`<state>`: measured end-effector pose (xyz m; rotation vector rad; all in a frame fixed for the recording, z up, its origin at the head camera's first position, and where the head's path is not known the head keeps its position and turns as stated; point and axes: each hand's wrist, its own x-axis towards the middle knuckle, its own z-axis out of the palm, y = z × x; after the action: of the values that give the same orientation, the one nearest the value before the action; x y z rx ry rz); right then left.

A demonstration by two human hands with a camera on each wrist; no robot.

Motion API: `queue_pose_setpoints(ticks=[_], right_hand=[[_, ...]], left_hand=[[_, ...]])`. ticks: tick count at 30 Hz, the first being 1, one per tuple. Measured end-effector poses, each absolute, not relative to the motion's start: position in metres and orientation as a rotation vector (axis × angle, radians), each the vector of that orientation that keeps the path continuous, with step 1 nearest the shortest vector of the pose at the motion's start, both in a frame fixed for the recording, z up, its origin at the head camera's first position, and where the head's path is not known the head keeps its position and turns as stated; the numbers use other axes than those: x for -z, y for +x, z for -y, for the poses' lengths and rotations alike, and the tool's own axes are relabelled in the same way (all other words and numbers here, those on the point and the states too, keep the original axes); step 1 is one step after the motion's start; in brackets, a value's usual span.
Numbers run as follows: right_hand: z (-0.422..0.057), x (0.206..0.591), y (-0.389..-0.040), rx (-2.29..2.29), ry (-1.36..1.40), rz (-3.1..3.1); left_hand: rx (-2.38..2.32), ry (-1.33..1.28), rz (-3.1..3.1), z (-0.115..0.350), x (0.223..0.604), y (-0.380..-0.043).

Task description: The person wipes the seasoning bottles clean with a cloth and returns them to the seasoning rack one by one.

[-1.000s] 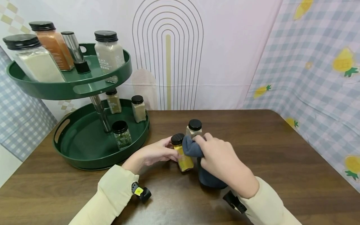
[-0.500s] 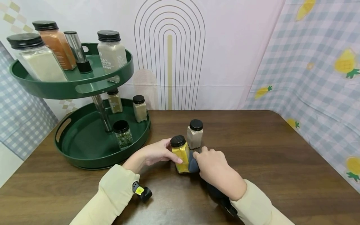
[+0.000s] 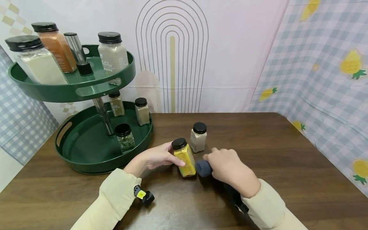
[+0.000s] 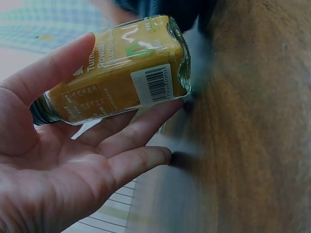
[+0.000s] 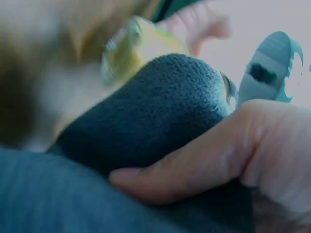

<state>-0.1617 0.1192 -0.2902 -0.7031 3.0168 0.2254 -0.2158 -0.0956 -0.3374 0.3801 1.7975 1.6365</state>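
My left hand point(image 3: 158, 156) grips a glass jar of yellow turmeric powder point(image 3: 184, 161), thumb on one face and fingers behind it. The jar tilts, its black lid leaning left, just off or at the table surface; I cannot tell which. In the left wrist view the jar's barcode label point(image 4: 152, 85) shows. My right hand point(image 3: 228, 166) holds a folded dark blue-grey cloth point(image 3: 203, 168), its rounded end beside the jar's right side. Seen from the right wrist, the thumb presses on the cloth point(image 5: 160, 107), with the blurred jar behind it. Most right fingers are hidden there.
A pale-powder jar point(image 3: 198, 140) with a black lid stands just behind. At left is a green two-tier stand: several jars, such as a black pepper jar point(image 3: 112, 57), sit on the upper tray point(image 3: 51, 92), and small ones on the lower tray point(image 3: 83, 147).
The cloth has gone from near the turmeric jar's lid down its right side, then slightly away to the right. The jar, upright half a second ago, now leans left. The left hand barely moved.
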Motion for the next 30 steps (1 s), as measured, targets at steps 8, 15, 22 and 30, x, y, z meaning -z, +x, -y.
queue_pose_setpoints(ticks=[8,15,22,30], right_hand=[[-0.122,0.276,-0.163,0.061,-0.854,-3.228],[-0.109,0.284,-0.162,0.015,-0.841,-3.251],[-0.109,0.298,-0.165,-0.141,-0.776,-3.197],[-0.111,0.305,-0.163,-0.176,-0.651,-3.043]], left_hand=[[-1.632,0.429,-1.797,0.093,0.336,-0.215],[-1.643,0.393,-1.817,0.094,0.337,-0.215],[-1.63,0.361,-1.835,0.094,0.338,-0.216],[-1.574,0.458,-1.878,0.093,0.336,-0.215]])
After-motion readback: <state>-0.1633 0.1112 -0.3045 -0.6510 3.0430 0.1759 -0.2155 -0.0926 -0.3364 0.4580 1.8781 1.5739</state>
